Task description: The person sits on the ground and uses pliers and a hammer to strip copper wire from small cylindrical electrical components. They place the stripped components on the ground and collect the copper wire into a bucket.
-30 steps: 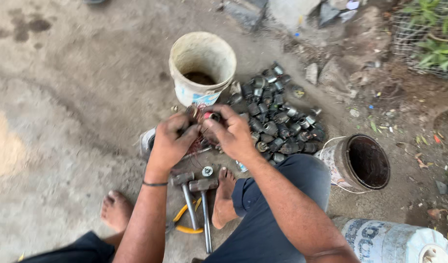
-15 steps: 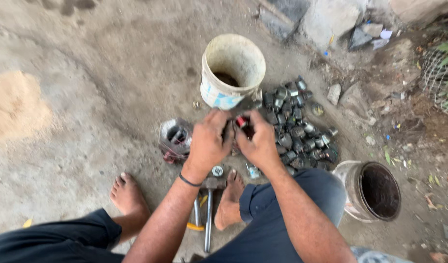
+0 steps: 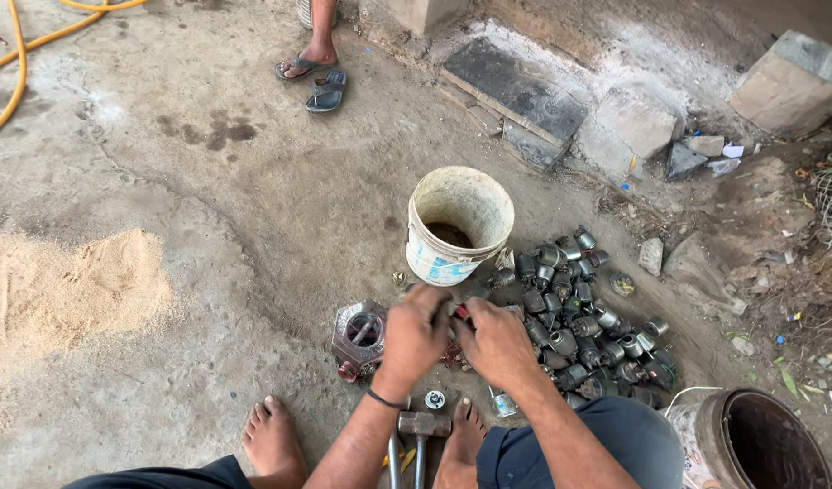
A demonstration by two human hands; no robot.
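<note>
White bucket (image 3: 459,226) with blue label stands behind both hands. Left hand (image 3: 414,333) and right hand (image 3: 495,342) curl closed around a small red-tipped part (image 3: 459,312), blurred, beside grey metal parts pile (image 3: 583,317).

white bucket (image 3: 459,226), blue-and-white label (image 3: 431,265)

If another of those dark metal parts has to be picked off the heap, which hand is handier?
Probably the right hand: the pile of metal parts lies on its side, almost touching it. The left hand sits farther off, nearer the small container. Both now meet on one small piece.
</note>
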